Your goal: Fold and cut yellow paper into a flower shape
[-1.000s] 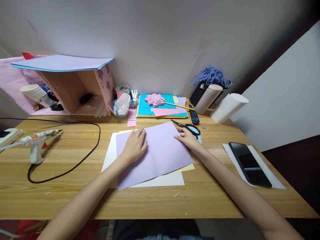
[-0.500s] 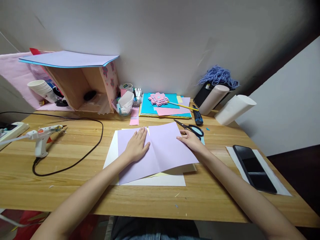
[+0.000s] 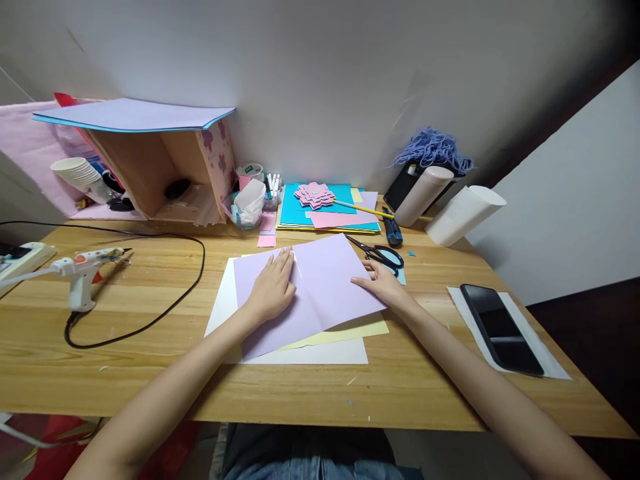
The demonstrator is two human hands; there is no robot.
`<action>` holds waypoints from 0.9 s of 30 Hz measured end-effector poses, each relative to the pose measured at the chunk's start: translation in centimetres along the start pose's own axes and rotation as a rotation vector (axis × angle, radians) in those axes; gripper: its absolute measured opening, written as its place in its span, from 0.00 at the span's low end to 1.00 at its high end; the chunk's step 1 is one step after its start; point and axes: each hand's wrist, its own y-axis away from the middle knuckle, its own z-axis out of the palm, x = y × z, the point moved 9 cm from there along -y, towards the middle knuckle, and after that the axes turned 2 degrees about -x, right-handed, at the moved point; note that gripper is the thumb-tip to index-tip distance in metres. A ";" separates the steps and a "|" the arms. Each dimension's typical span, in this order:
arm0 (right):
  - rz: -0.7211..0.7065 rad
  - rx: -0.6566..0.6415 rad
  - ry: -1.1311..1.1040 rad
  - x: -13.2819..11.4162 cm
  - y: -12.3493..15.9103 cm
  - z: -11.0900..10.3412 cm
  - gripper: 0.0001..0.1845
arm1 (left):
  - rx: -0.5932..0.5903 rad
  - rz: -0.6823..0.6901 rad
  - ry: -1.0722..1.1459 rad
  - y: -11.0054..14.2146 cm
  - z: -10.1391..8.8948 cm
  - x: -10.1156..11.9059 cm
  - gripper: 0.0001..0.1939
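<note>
A large sheet of lilac paper [image 3: 325,283] lies over other sheets, its right part lifted off them. My left hand [image 3: 273,283] rests flat on its left half, fingers stretched out and pointing away from me. At the right edge, my right hand [image 3: 380,283] grips the sheet, thumb on top and fingers beneath. A narrow slit near the top shows yellow through the lilac. Underneath, a pale yellow sheet [image 3: 357,328] and a white sheet [image 3: 350,351] stick out. Black-handled scissors [image 3: 385,257] lie just beyond my right hand.
A glue gun [image 3: 85,273] with a looped cord stands left. Behind are an open box [image 3: 217,167], a pink paper flower [image 3: 315,195] on coloured sheets, and a utility knife [image 3: 393,230]. Paper rolls [image 3: 465,217] and a phone [image 3: 500,330] are on the right.
The right side of the lilac sheet has been raised and shifted slightly away from me by my right hand, uncovering more yellow paper. My left hand stays on the sheet.
</note>
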 end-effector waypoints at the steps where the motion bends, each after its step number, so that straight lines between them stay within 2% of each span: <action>1: -0.006 0.014 0.001 -0.1 -0.2 0.0 0.28 | -0.001 0.012 0.005 0.1 -0.2 0.4 0.30; 5: -0.020 0.023 -0.010 -0.5 -1.1 0.1 0.25 | -0.037 0.013 0.022 0.7 0.7 0.8 0.31; 10: -0.027 0.014 -0.025 0.2 -1.5 -0.2 0.27 | -0.038 0.009 0.027 1.1 2.3 0.4 0.32; 15: -0.016 0.034 -0.042 0.9 -0.8 -0.9 0.27 | -0.038 -0.003 0.009 1.2 2.4 0.4 0.31; 21: -0.012 -0.069 -0.084 0.7 0.4 0.0 0.30 | -0.033 -0.006 0.023 1.2 2.2 0.5 0.31; 27: 0.001 -0.009 -0.091 2.2 1.9 -0.8 0.32 | -0.029 -0.002 0.040 1.2 2.3 0.4 0.31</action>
